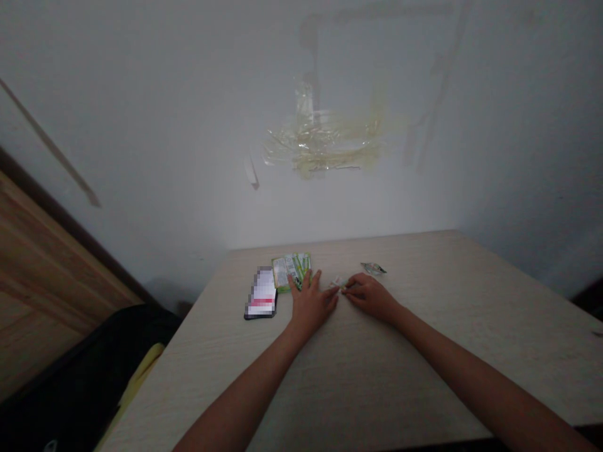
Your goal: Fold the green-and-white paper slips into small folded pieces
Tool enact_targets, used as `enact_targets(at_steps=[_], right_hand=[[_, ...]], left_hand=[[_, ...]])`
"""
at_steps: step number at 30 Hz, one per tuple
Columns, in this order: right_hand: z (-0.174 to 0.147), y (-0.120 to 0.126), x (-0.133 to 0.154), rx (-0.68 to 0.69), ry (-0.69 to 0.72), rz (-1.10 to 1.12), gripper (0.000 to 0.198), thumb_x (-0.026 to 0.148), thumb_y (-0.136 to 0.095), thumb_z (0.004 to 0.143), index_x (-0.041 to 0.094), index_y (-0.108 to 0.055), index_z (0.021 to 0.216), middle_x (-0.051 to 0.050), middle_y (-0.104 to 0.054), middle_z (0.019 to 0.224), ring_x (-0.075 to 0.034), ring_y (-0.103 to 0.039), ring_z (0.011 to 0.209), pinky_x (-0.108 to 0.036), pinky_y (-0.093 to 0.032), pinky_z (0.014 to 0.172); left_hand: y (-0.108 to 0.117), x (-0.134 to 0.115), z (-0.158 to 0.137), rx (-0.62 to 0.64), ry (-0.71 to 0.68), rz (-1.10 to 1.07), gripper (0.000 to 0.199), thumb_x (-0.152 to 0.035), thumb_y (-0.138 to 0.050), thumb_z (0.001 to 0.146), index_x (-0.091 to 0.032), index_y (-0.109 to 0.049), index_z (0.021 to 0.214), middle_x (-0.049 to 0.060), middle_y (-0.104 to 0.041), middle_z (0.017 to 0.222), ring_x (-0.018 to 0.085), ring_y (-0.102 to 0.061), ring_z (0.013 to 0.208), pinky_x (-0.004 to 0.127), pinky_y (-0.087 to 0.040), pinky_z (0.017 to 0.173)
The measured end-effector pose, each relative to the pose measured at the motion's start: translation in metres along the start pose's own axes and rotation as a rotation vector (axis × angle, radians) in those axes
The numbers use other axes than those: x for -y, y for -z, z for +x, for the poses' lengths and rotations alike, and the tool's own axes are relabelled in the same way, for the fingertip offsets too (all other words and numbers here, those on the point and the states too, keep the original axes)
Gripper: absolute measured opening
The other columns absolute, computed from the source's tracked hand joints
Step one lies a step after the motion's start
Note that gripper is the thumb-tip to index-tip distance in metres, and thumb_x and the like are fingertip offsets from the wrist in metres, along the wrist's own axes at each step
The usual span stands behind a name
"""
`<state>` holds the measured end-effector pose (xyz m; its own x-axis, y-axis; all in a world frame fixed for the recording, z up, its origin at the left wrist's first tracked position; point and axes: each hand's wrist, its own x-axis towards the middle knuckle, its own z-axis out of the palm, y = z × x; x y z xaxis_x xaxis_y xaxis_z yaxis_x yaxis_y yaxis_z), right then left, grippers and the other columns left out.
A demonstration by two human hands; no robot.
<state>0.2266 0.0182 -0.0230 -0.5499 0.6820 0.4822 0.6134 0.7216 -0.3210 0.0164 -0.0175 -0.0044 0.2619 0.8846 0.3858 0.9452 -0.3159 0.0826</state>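
Observation:
My left hand (311, 306) lies on the table with its fingers spread. Its fingertips reach the near right edge of a green and white printed packet or leaflet (283, 270), and its inner side touches a small pale, crumpled piece (335, 284). The thumb and fingers of my right hand (372, 296) are pinched together at the right end of that piece, which is too small to name. A small torn-looking green and white wrapper (374, 269) lies just beyond my right hand.
A phone with a blurred screen (262, 301) lies left of my left hand, against the printed packet. The pale wooden table (461, 295) meets a wall (188, 125) with old clear tape (325, 144). A black bag or cloth (94, 370) and wooden panel (47, 270) stand left.

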Motion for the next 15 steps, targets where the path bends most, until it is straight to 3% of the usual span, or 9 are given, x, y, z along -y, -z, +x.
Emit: enact_targets(at_steps=[8,15], right_hand=[[-0.0005,-0.0012,-0.0006,-0.006,-0.005,0.008,0.021,0.028,-0.056,0.09,0.025,-0.076,0.097,-0.007,-0.067,0.096,-0.019,-0.06,0.092,-0.034,-0.048,0.085],[0.0002,-0.0005,0.0004,-0.019,-0.007,0.013,0.019,0.026,-0.058,0.089,0.024,-0.076,0.096,-0.007,-0.067,0.096,-0.02,-0.06,0.094,-0.033,-0.047,0.086]], left_hand=[[0.0036,-0.0027,-0.0004,-0.017,0.058,0.043,0.035,-0.055,-0.051,0.086,-0.044,-0.065,0.116,0.003,-0.044,0.147,0.037,-0.026,0.14,0.07,0.009,0.108],[0.0008,0.0005,0.0022,0.009,0.091,0.03,0.033,-0.055,-0.05,0.086,-0.046,-0.066,0.114,0.004,-0.046,0.144,0.036,-0.028,0.139,0.071,0.005,0.108]])
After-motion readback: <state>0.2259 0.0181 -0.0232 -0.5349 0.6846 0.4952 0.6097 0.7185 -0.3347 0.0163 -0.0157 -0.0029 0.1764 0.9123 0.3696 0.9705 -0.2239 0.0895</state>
